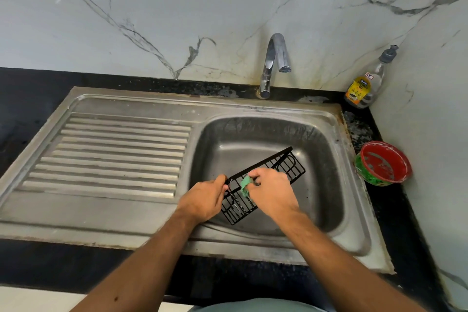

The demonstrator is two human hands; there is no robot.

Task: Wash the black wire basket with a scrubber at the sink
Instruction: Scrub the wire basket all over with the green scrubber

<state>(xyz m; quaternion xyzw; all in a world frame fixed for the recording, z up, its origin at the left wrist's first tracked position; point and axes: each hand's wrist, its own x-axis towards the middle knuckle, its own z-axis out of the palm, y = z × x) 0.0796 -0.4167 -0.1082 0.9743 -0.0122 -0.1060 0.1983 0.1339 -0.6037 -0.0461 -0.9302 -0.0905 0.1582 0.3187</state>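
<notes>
A long black wire basket [288, 166] hangs tilted over the steel sink bowl [326, 149], its far end raised toward the back right. My left hand [202, 199] grips the basket's near left end by the top rail. My right hand [272, 191] pinches a small green scrubber [244, 186] and presses it against the basket's middle wires. The hands hide part of the basket's middle.
A chrome tap [274, 58] stands behind the bowl; no water is running. A dish-soap bottle [366, 83] sits in the back right corner. A red and green round tub [383, 163] lies right of the sink. The ribbed drainboard [114, 154] is on the left.
</notes>
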